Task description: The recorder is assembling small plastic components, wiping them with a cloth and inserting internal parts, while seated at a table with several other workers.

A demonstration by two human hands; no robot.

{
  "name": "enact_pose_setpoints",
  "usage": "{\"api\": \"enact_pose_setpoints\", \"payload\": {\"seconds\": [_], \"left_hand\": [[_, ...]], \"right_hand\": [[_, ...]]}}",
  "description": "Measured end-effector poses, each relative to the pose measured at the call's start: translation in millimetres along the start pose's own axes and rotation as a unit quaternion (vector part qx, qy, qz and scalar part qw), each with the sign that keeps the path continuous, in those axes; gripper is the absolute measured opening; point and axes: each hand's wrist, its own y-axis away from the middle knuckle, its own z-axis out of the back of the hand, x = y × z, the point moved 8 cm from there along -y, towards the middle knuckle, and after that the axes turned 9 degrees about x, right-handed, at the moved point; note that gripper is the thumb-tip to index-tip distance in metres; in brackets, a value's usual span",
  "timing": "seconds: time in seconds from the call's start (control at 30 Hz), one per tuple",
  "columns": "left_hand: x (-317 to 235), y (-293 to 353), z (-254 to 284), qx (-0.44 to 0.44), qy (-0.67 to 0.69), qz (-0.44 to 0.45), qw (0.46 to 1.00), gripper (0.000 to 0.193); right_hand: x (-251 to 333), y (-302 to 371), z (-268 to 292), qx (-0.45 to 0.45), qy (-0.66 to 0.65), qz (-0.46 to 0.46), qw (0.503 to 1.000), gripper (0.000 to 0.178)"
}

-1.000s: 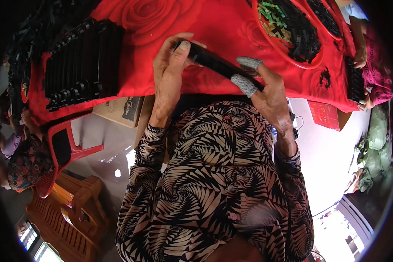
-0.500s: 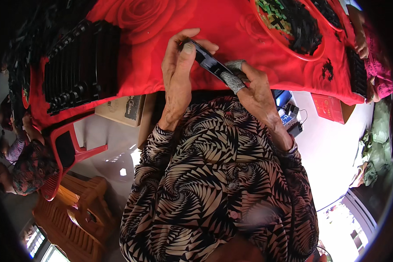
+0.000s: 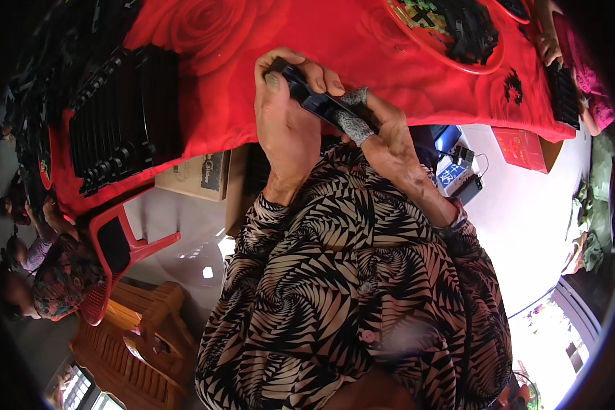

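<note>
Between both hands I hold a long, narrow black plastic piece (image 3: 316,102) above the near edge of the table, slanting down to the right. My left hand (image 3: 287,137) grips its upper left end, thumb on the near side and fingers curled over the far side. My right hand (image 3: 393,143) pinches the lower right end. Grey fabric covers wrap its thumb and a finger. That end is partly hidden by these covered fingers. Left of my hands, a row of similar long black pieces (image 3: 126,113) lies side by side on the red tablecloth (image 3: 219,82).
A red-rimmed tray (image 3: 473,68) holds black and green-yellow small parts at the far right. Small black bits (image 3: 513,87) lie near it. A person's hand (image 3: 548,49) is at the right edge, another person sits left by a red chair (image 3: 140,249). Cardboard box (image 3: 195,179) under the table.
My left fingers, stretched out before, have curled over the black piece. The piece has turned slightly and shows a different side. The whole view has shifted a little.
</note>
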Motion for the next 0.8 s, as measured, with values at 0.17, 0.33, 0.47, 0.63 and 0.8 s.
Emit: {"api": "enact_pose_setpoints", "payload": {"seconds": [0.17, 0.33, 0.47, 0.63, 0.8], "left_hand": [[-1, -1, 6, -0.038, -0.022, 0.019, 0.999, 0.043], [-8, -11, 33, -0.064, -0.047, 0.051, 0.996, 0.044], [-12, -16, 50, -0.089, -0.075, 0.093, 0.989, 0.040], [-5, -19, 47, -0.095, -0.091, 0.128, 0.983, 0.036], [-3, -22, 44, -0.099, -0.092, 0.145, 0.980, 0.037]], "right_hand": [[3, -1, 0, -0.030, 0.037, 0.026, 0.999, 0.038], [43, 5, 3, -0.093, 0.222, 0.112, 0.964, 0.047], [68, 15, -15, -0.033, 0.365, 0.209, 0.907, 0.052], [54, 12, -29, -0.002, 0.447, 0.250, 0.859, 0.048], [65, 10, -44, 0.033, 0.522, 0.255, 0.813, 0.056]]}}
